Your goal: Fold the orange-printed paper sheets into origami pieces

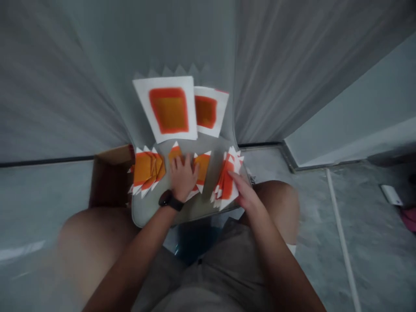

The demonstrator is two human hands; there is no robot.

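Note:
My left hand point(183, 175), with a black watch point(171, 200) at the wrist, lies with its fingers spread over orange-and-white folded paper pieces on the seat. One such paper piece point(203, 167) shows to the right of its fingers, and an orange tip point(175, 150) points out above them. My right hand point(243, 193) grips a fanned bunch of red-and-white folded papers point(227, 180) by its right side. On the left of the seat lies a fanned stack of orange folded papers point(147, 171) with white pointed corners. Blur hides finer detail.
Two white sheets, a larger sheet point(143, 93) and a smaller sheet point(222, 104), bear orange-red squares and lean at the back of the grey chair point(146, 212). A cardboard box point(108, 177) stands on the floor at left. Grey curtains point(292, 65) hang behind.

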